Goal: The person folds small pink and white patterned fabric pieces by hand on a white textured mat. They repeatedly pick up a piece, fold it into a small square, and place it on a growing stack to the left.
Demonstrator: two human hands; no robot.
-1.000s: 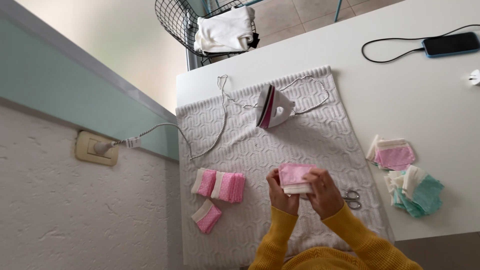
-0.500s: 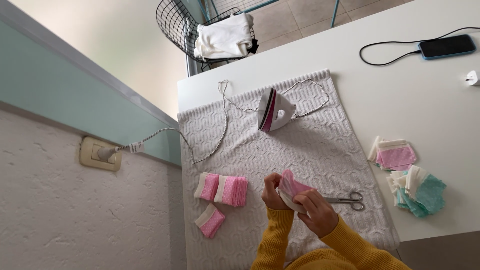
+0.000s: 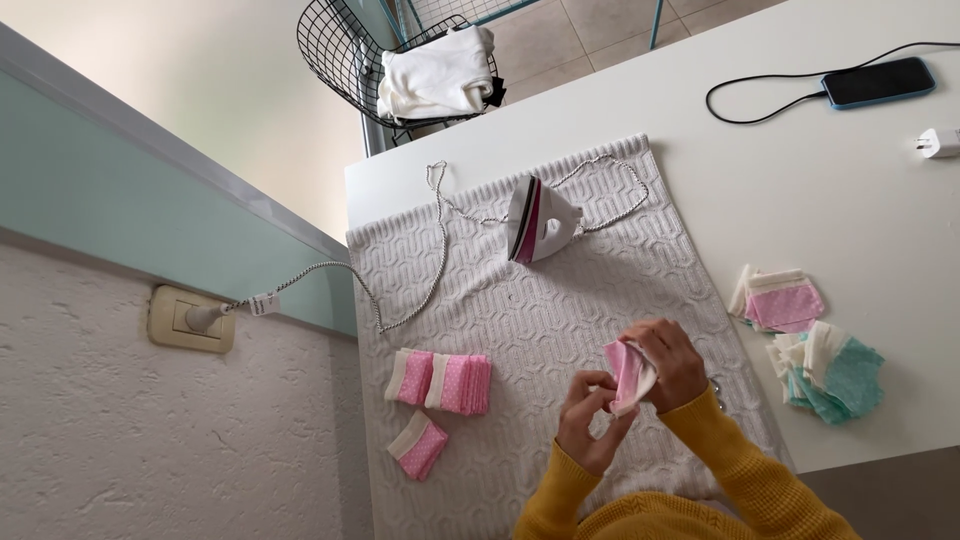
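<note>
My left hand [image 3: 588, 418] and my right hand [image 3: 672, 362] both hold a small pink and white fabric piece [image 3: 624, 372] above a grey textured towel [image 3: 520, 320] spread on the white table [image 3: 820, 190]. The piece stands on edge between my fingers, partly folded. A row of folded pink dotted pieces [image 3: 442, 381] lies on the towel to the left of my hands, with one more pink piece [image 3: 419, 446] below it. A small white and pink iron [image 3: 535, 219] stands upright at the far end of the towel.
The iron's cord [image 3: 410, 290] runs to a wall socket [image 3: 190, 319] at left. Pink pieces [image 3: 785, 302] and teal pieces [image 3: 838, 374] lie on the table at right. A phone [image 3: 877, 81] with its cable, a white plug [image 3: 938, 142] and a wire basket of white cloth [image 3: 436, 72] are farther off.
My hands have turned the pink piece from flat to on edge and folded it. My right hand moved over the scissors, which no longer show.
</note>
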